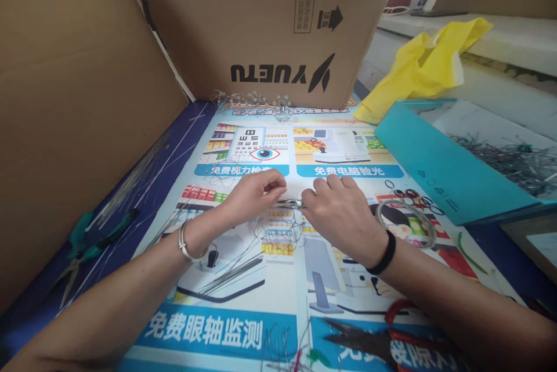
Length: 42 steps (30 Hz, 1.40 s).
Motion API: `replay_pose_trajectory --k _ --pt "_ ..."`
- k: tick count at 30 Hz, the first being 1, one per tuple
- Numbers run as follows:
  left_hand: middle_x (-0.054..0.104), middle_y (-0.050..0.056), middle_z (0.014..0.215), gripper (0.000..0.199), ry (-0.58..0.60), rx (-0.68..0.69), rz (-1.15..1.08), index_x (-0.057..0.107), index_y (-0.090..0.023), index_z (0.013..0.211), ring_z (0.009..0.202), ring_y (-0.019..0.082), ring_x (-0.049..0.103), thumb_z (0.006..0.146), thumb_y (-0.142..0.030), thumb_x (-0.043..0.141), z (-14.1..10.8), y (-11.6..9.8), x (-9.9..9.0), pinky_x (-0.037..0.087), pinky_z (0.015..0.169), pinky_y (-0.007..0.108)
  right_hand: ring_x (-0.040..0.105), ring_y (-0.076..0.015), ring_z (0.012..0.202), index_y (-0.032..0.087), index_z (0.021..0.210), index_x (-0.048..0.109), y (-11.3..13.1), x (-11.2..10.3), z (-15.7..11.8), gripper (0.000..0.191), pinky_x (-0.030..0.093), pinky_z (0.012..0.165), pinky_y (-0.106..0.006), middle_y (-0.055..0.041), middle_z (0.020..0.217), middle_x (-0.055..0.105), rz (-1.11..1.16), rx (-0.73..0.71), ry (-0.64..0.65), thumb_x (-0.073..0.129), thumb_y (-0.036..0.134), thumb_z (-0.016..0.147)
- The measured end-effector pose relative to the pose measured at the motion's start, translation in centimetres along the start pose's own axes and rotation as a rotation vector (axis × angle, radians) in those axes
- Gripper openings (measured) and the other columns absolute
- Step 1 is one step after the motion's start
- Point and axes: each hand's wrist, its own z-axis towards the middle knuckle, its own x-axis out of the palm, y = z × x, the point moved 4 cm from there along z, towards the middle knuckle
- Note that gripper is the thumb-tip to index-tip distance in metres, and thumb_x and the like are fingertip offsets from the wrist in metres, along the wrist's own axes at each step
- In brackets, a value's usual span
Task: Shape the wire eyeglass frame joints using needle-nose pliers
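Pinch: your left hand [260, 191], fingertips narrow; cannot tell on what.
Grip: your right hand [338, 209] holds a silver metal tool [290, 203].
Surface: thin grey straight wires [234, 276], blue-and-white printed sheet [279, 286].

Makeshift craft wkshop, e.g. green-handled pliers [79, 255], scissors [369, 342], loose wires [235, 275] & cardbd box [261, 24].

Head-worn view — facing forward, tilted down, near left hand [256, 193] and right hand [342, 215]

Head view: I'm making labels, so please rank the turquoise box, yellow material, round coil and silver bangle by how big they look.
1. Turquoise box
2. Yellow material
3. Round coil
4. Silver bangle
This is apparent size only.
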Motion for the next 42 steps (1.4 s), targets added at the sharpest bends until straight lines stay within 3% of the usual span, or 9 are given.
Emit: replay_pose_trajectory --k 17,28,42 --pt "0.058 -0.003 0.069 0.007 0.038 -0.093 -0.094 0.057 -0.018 0.077 0.063 0.009 0.051 0.079 -0.02 0.051 0.1 1.1 0.1 0.041 0.062 0.023 0.046 -0.0226 0.072 0.016 0.074 0.06 0.6 -0.5 0.4 0.012 0.015 0.061 -0.034 -0.0088 0.073 0.057 0.013 0.019 0.115 0.05 0.015 0.08" --pt "0.063 -0.002 0.078 0.011 0.056 0.022 -0.075 0.06 -0.019 0.079 0.072 0.01 0.055 0.079 -0.013 0.051 -0.1 0.9 -0.5 0.044 0.069 0.023 0.048 -0.0221 0.07 0.017 0.072 0.059 0.7 -0.3 0.4 0.012 0.015 0.06 -0.032 -0.0082 0.071 0.058 0.031 0.068 0.152 0.051 0.019 0.081" --pt "0.064 -0.001 0.08 0.01 0.047 0.066 -0.064 0.061 -0.019 0.077 0.076 0.011 0.058 0.079 -0.013 0.053 -0.3 0.7 -0.7 0.045 0.072 0.024 0.051 -0.02 0.064 0.017 0.07 0.06 0.6 0.3 0.1 0.018 0.012 0.056 -0.031 -0.0073 0.068 0.06 0.078 0.056 0.189 0.053 0.027 0.083"
